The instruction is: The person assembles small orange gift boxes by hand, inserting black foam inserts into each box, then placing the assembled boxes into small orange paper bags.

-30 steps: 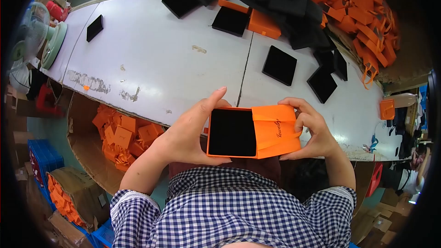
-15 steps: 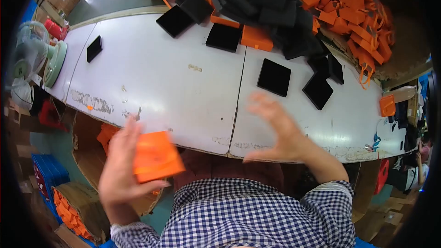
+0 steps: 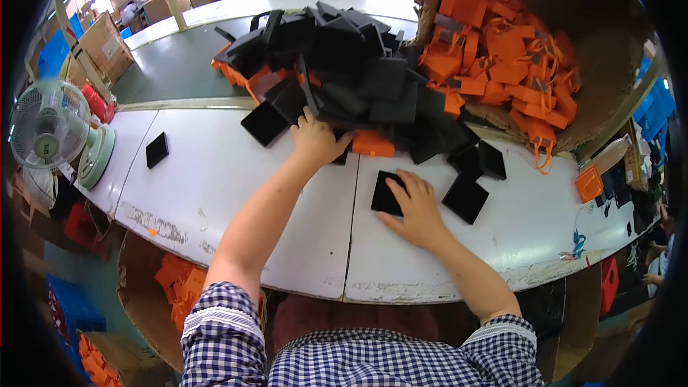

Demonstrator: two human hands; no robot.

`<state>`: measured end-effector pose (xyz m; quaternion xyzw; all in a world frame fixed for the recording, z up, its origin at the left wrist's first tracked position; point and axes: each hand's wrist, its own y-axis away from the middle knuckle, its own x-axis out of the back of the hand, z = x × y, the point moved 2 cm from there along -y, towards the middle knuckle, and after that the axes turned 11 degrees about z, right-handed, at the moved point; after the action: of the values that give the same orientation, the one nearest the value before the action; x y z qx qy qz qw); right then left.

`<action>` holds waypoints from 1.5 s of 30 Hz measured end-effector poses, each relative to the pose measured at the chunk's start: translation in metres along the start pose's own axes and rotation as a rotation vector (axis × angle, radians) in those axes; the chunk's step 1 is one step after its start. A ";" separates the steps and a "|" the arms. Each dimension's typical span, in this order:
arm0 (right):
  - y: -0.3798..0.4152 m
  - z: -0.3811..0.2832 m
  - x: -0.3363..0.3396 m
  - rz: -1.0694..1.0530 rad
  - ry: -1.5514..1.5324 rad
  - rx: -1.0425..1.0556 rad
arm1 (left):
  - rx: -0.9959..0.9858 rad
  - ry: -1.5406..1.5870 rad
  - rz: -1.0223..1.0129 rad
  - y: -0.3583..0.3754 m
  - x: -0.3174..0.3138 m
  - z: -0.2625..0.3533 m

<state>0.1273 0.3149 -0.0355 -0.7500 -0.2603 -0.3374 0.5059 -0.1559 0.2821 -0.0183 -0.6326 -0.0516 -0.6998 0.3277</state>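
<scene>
My left hand reaches to the front edge of a heap of black flat boxes, thumb and fingers apart. Its fingertips touch the heap, and a dark piece beneath the hand is mostly hidden. Just right of that thumb lies an orange box. My right hand rests over a black square piece lying flat on the white table, fingers spread across its right part. Beside this hand are another black square and a smaller black piece.
A large carton of orange boxes with ribbon handles stands at the back right. Below the table's front-left edge, an open carton holds more orange pieces. A fan stands left; blue-handled snips lie right.
My left hand has let go of the orange box and moved up to the black heap. My right hand has come down onto the black square. The view has tilted up.
</scene>
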 end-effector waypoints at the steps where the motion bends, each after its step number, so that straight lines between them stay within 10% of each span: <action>1: 0.000 -0.001 0.000 0.002 -0.011 -0.005 | 0.030 0.054 0.055 -0.012 -0.015 -0.002; 6: 0.000 -0.001 0.002 -0.007 -0.026 -0.033 | -0.056 0.059 0.385 -0.019 -0.020 -0.003; 13: 0.001 0.003 -0.001 0.038 -0.028 -0.008 | -0.208 0.057 0.112 0.075 0.122 -0.031; 17: -0.003 -0.010 0.017 0.109 -0.404 -0.125 | -0.375 0.571 -0.061 0.178 0.106 -0.038; 23: 0.016 -0.076 0.019 -0.209 -0.623 0.289 | -0.249 0.895 -0.222 0.227 0.082 0.013; 32: 0.066 -0.083 0.043 -0.315 -0.427 0.296 | -0.483 0.453 -0.162 0.237 0.085 0.027; 39: 0.038 0.160 0.142 0.342 0.196 -0.358 | -0.557 0.122 -0.183 0.229 0.104 0.050; 45: 0.050 0.361 0.198 0.513 0.599 -0.305 | -0.498 0.082 -0.218 0.228 0.114 0.058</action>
<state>0.3776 0.6439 -0.0062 -0.7255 0.1462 -0.4384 0.5101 0.0149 0.0879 0.0194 -0.6556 0.0674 -0.7471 0.0866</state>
